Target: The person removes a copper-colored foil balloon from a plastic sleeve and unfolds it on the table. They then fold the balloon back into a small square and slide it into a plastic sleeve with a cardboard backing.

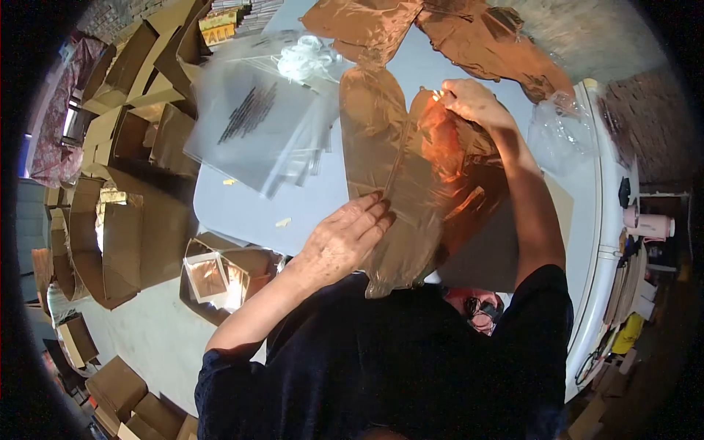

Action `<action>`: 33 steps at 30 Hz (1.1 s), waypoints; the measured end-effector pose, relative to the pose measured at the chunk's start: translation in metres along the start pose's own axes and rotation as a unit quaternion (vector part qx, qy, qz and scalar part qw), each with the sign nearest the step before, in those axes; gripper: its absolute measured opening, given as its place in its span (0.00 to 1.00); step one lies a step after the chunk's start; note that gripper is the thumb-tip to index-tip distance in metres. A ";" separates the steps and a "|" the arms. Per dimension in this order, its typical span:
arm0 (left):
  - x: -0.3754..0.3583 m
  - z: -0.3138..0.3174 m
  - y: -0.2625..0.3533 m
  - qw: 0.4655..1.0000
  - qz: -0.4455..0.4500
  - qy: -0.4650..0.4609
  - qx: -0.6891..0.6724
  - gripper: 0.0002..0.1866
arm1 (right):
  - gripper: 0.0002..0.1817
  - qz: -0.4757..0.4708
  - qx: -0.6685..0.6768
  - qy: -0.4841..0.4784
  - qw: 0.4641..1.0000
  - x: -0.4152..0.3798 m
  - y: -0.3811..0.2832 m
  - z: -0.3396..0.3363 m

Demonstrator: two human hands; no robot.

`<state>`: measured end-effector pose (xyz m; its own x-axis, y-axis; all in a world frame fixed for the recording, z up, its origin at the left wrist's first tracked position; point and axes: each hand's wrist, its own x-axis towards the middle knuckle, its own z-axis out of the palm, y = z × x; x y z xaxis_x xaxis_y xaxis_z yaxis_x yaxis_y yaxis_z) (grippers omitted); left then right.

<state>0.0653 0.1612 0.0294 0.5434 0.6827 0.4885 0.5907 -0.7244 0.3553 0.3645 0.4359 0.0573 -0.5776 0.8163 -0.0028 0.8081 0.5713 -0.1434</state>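
A brown translucent plastic bag [374,132] lies spread across the table in front of me, its lower end close to my body. My left hand [348,238] has its fingers closed on the right edge of this bag, near its middle. My right hand [473,101] pinches the upper edge of an orange-brown plastic sheet or bag [447,139], which catches bright light and hangs in folds. Whether the two brown pieces are joined cannot be made out. More crumpled brown plastic [484,44] lies at the far end of the table.
Clear flat plastic bags [257,125] are piled at left, with a white string bundle [302,59] on top. Crumpled clear plastic [563,132] is at right on the pale table [235,209]. Cardboard boxes [154,227] crowd the left; an open box [253,268] stands below the table edge.
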 end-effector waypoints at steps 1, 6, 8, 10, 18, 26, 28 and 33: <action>-0.002 0.003 -0.003 1.000 0.009 -0.017 -0.005 0.21 | 0.13 0.015 -0.009 -0.012 1.000 0.002 -0.002 -0.001; -0.005 0.007 -0.008 0.998 0.004 -0.027 -0.051 0.18 | 0.14 0.027 0.020 -0.001 0.999 -0.006 -0.007 -0.009; -0.004 0.005 -0.008 0.997 0.002 -0.030 -0.065 0.18 | 0.14 0.030 0.008 0.020 0.999 -0.006 -0.002 -0.003; -0.003 0.002 -0.008 0.996 0.001 -0.036 -0.075 0.18 | 0.12 0.051 -0.038 0.022 0.998 -0.007 -0.005 -0.004; -0.005 0.004 -0.009 0.996 0.001 -0.040 -0.078 0.16 | 0.24 -0.029 -0.166 0.218 0.961 -0.053 -0.066 0.032; -0.003 0.003 -0.008 0.997 0.006 -0.031 -0.074 0.15 | 0.39 0.048 -0.058 0.139 0.987 -0.111 -0.132 0.072; -0.004 0.005 -0.007 0.997 0.007 -0.026 -0.073 0.15 | 0.40 0.075 -0.041 0.094 0.992 -0.109 -0.131 0.079; -0.006 0.005 -0.010 0.993 -0.004 -0.032 -0.114 0.17 | 0.40 0.084 -0.043 0.083 0.992 -0.108 -0.135 0.081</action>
<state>0.0591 0.1650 0.0193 0.5804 0.6879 0.4358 0.4494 -0.7169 0.5330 0.3089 0.2637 -0.0035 -0.4125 0.8994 0.1446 0.9025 0.4251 -0.0695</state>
